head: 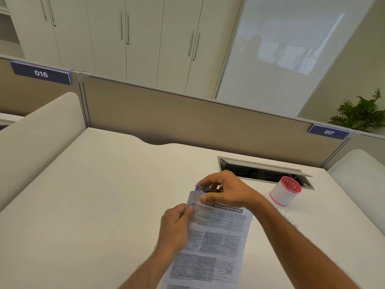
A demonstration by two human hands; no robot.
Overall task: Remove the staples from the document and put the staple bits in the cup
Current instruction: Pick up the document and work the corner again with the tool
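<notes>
A printed document (216, 243) with a dark title bar lies on the white desk (93, 205), running toward me. My left hand (176, 226) pinches its upper left edge, where the top corner is lifted and folded up. My right hand (226, 189) is closed around a small dark staple remover (205, 189) with a blue tip, pressed at that top left corner. The staple itself is hidden. A white cup (284, 191) with a red rim and red inside stands to the right, well apart from both hands.
An open cable hatch (262, 171) is cut into the desk just behind the cup. A beige partition (187, 119) closes the back edge, with curved white side screens left and right. A plant (362, 113) stands beyond the far right corner.
</notes>
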